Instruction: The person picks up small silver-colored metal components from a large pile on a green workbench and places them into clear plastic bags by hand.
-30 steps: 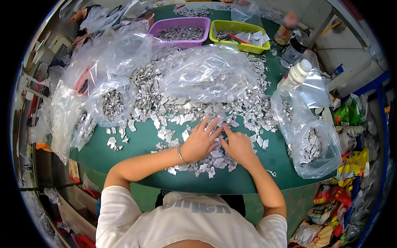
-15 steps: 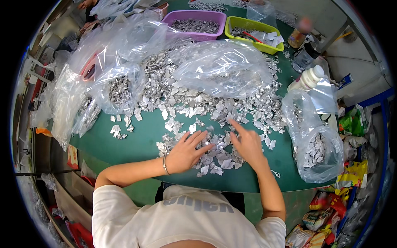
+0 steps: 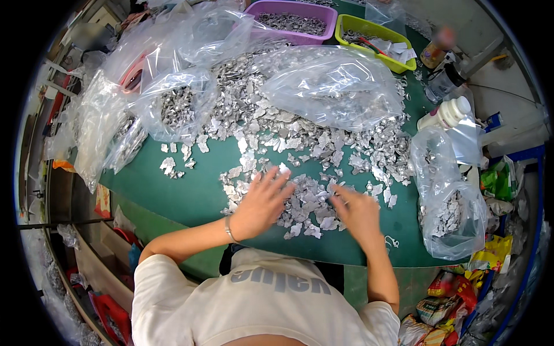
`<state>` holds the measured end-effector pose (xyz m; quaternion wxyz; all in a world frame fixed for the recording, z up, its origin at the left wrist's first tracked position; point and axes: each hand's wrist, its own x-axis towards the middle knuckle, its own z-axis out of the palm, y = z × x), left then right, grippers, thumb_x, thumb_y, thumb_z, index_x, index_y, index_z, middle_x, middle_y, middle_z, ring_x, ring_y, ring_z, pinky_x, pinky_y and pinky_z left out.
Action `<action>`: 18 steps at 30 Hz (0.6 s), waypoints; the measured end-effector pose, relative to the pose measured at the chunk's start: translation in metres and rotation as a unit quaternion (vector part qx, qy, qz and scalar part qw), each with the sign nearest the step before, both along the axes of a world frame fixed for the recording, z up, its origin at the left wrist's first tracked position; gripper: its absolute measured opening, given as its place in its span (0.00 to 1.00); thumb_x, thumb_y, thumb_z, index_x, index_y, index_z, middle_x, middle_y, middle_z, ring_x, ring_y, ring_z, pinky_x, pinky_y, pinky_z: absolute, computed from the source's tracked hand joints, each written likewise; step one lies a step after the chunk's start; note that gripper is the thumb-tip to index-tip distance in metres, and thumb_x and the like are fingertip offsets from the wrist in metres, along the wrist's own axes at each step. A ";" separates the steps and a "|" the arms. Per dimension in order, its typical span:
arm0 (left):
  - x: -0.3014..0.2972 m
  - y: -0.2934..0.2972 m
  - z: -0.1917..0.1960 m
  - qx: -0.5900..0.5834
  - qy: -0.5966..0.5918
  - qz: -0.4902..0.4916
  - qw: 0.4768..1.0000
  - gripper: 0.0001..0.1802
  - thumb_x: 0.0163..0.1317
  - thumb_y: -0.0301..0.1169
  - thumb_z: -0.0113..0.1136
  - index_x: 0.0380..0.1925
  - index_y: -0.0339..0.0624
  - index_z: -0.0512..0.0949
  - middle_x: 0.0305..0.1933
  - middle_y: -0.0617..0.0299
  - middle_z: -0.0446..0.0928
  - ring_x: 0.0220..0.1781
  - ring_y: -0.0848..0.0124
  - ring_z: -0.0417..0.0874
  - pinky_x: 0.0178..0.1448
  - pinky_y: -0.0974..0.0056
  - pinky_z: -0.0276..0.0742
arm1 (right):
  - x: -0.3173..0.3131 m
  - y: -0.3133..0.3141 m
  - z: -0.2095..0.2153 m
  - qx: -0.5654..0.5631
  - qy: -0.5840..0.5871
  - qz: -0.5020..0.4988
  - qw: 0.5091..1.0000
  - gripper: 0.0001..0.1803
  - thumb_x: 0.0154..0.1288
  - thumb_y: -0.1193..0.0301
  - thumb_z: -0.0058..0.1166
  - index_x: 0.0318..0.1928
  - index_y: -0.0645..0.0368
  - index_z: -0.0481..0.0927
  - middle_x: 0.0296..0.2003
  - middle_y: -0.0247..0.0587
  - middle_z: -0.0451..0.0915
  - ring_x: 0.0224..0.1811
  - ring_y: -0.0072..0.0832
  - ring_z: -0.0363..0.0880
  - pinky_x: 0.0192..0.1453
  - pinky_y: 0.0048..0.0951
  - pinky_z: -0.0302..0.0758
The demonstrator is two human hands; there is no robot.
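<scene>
Small flat silver metal pieces (image 3: 309,199) lie in a loose cluster near the front of the green table. My left hand (image 3: 261,203) rests over the left part of this cluster, fingers spread and slightly blurred. A bright piece shows at its fingertips, apparently not gripped. To the right, my right hand (image 3: 356,216) reaches in from the cluster's edge. Its index finger and thumb are apart, blurred, with nothing visible between them. Beyond both hands spreads a larger heap of the same silver pieces (image 3: 285,130), partly under a clear plastic bag (image 3: 340,86).
Purple (image 3: 332,36) and yellow-green (image 3: 408,64) basins hold metal parts at the back. Filled plastic bags stand at the left (image 3: 179,109) and right (image 3: 453,222). A white bottle (image 3: 444,113) and a clear bottle (image 3: 443,82) stand at the right.
The view has shifted, so the table's contents appear farther right and slightly higher. My left hand's fingers have lifted and point more forward; my right index finger has drawn back from the larger heap.
</scene>
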<state>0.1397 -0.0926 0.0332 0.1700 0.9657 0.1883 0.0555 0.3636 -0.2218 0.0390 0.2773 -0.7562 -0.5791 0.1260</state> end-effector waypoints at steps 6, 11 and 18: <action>0.002 -0.004 -0.008 -0.033 0.008 -0.037 0.999 0.31 0.59 0.35 0.57 0.64 0.48 0.65 0.72 0.54 0.55 0.73 0.49 0.54 0.69 0.40 0.51 | -0.018 -0.017 -0.002 -0.072 -0.029 0.053 0.996 0.15 0.58 0.62 0.60 0.47 0.47 0.82 0.21 0.39 0.79 0.22 0.39 0.79 0.25 0.39 0.74; -0.018 0.002 -0.014 0.057 0.022 0.080 0.995 0.29 0.59 0.36 0.57 0.63 0.47 0.67 0.72 0.51 0.56 0.72 0.48 0.55 0.69 0.39 0.51 | -0.005 -0.025 -0.005 -0.088 -0.112 -0.060 0.988 0.15 0.58 0.64 0.60 0.47 0.48 0.82 0.21 0.39 0.79 0.22 0.39 0.79 0.24 0.39 0.73; -0.032 -0.023 -0.013 0.025 0.015 0.004 1.000 0.30 0.57 0.35 0.60 0.62 0.52 0.68 0.70 0.54 0.58 0.71 0.48 0.56 0.68 0.38 0.54 | -0.029 -0.018 0.000 -0.076 -0.039 0.033 0.996 0.14 0.59 0.63 0.60 0.46 0.48 0.83 0.20 0.39 0.79 0.21 0.39 0.79 0.24 0.37 0.73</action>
